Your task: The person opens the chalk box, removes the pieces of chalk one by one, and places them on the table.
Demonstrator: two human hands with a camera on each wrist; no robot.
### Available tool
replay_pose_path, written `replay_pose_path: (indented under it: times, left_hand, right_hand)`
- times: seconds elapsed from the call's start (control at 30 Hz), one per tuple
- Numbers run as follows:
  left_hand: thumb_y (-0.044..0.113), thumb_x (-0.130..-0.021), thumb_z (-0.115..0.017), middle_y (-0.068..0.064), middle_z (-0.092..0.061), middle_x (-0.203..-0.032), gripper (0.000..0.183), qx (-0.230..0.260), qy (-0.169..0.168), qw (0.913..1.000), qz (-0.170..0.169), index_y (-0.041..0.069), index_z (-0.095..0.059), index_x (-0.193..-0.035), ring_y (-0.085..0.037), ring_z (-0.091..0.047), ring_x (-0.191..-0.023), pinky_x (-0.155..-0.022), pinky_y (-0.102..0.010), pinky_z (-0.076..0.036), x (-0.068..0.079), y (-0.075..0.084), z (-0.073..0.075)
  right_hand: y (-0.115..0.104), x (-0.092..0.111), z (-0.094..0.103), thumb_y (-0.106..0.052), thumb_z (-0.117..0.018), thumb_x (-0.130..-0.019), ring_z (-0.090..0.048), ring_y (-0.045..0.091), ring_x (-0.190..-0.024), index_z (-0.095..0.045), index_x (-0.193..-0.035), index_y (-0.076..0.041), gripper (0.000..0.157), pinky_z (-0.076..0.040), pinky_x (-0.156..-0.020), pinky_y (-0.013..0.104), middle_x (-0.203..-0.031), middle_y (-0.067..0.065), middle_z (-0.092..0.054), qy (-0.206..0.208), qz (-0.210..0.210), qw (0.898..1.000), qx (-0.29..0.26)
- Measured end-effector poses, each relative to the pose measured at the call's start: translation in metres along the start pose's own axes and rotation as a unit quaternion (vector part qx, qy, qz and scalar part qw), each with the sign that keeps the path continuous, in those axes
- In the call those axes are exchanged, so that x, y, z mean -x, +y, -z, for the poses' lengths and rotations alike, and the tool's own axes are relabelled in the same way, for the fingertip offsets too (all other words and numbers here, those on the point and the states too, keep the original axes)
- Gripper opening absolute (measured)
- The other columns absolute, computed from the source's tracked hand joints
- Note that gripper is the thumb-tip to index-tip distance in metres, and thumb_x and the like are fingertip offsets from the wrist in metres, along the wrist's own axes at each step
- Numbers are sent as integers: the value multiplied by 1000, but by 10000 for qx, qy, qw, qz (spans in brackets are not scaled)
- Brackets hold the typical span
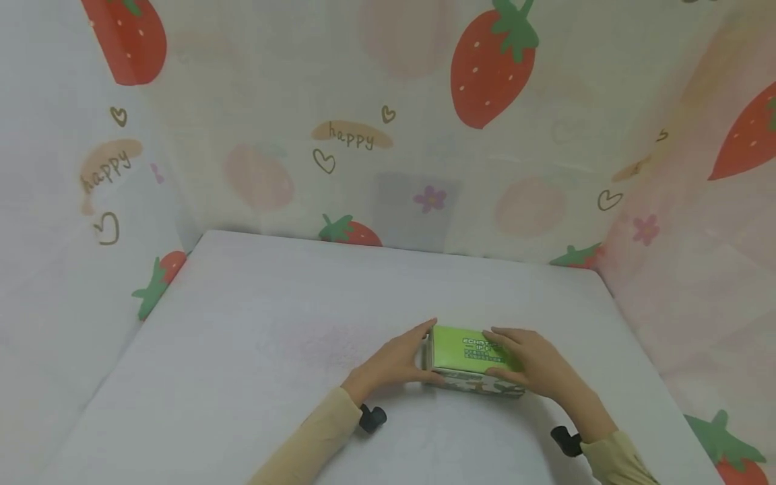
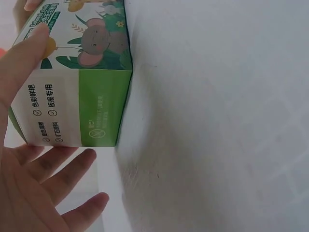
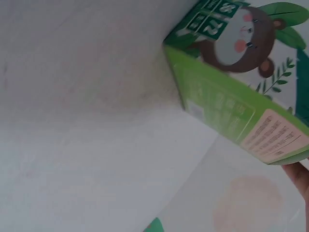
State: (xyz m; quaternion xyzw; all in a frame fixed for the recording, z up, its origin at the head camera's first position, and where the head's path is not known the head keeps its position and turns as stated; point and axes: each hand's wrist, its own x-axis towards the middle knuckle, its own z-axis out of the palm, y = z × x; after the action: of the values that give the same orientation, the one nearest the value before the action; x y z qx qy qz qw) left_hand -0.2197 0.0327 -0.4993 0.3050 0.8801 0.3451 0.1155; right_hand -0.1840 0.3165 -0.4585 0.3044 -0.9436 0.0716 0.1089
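Head view takes in a pale strawberry-printed backdrop (image 1: 273,87) around a broad white worktop (image 1: 242,350); right of centre lies a green-and-white printed cardboard box (image 1: 463,360), its ends clamped in the grip of left hand (image 1: 394,357) and right hand (image 1: 539,364), small black devices (image 1: 372,419) at both wrists.

The table (image 1: 230,350) has a white surface, and its far corners are rounded. Behind it there is a pale wall covering (image 1: 273,87) with printed pictures. High on this covering is a large red strawberry (image 1: 492,74) with green leaves. Lower, the word "happy" (image 1: 351,136) is written on an orange-brown stroke, with a heart outline (image 1: 324,161) just below. A purple flower (image 1: 430,199) lies over a greyish square (image 1: 394,222). On the right, a pinkish side covering (image 1: 715,323) shows another flower (image 1: 646,230).
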Motion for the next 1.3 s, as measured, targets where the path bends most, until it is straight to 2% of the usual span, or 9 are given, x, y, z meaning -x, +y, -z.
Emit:
replay_pose_path:
  times: [0.17,0.37,0.47,0.63,0.77,1.13,1.2,1.3]
  left_hand:
    - [58,-65,-74,-1,-41,-143,105,240,2,9996,133,22,-19,-147,-19,-40,-131,-103,-40,-35,2,1,1]
    - [56,-65,-75,-2,-40,-143,105,304,1,9994,159,19,-21,-146,-19,-40,-130,-104,-40,-34,1,0,0]
    - [53,-66,-76,-2,-41,-142,103,307,38,9995,111,18,-22,-145,-19,-41,-129,-103,-40,-35,0,0,0]
    - [50,-67,-78,-3,-42,-141,100,293,33,9996,41,17,-23,-145,-19,-42,-129,-102,-40,-37,-1,0,-1]
    - [50,-67,-78,-2,-41,-142,101,189,-3,9998,46,18,-22,-145,-19,-42,-129,-102,-39,-37,-4,0,-2]
    - [47,-68,-78,-2,-42,-141,99,246,-37,9997,21,18,-22,-144,-17,-40,-129,-103,-37,-36,-6,0,-4]
    - [46,-68,-78,-2,-43,-141,98,300,-32,9995,1,18,-23,-144,-18,-41,-129,-103,-38,-36,-5,0,-4]
    - [44,-68,-79,-2,-43,-140,97,397,-44,9992,27,19,-24,-143,-18,-42,-129,-103,-39,-36,-4,0,-2]
  right_hand:
    - [-2,0,2,-56,-65,-76,-57,31,-109,-52,-131,-12,71,-45,-89,45,-126,12,-57,26,307,9991,305]
    - [-1,-3,0,-54,-62,-80,-59,33,-106,-54,-126,-2,69,-49,-84,43,-120,20,-59,302,1020,9920,687]
    - [-1,-3,-3,-54,-54,-86,-58,35,-108,-53,-126,1,68,-50,-83,43,-121,22,-58,316,1143,9897,799]
    - [-1,0,-6,-58,-34,-93,-58,36,-108,-51,-127,1,70,-50,-81,44,-123,23,-56,317,1129,9890,906]
    - [0,2,-6,-57,-27,-94,-59,36,-106,-53,-126,2,72,-50,-81,44,-122,23,-57,487,1225,9871,905]
    - [-1,6,-3,-50,-30,-96,-61,33,-103,-57,-120,3,64,-51,-80,42,-117,20,-61,837,1212,9858,805]
    - [0,5,-3,-47,-34,-95,-62,32,-101,-57,-119,3,61,-51,-79,41,-115,20,-62,911,1228,9850,794]
    - [1,3,-1,-41,-49,-92,-63,29,-99,-58,-118,1,51,-52,-77,39,-113,17,-63,958,1170,9859,723]
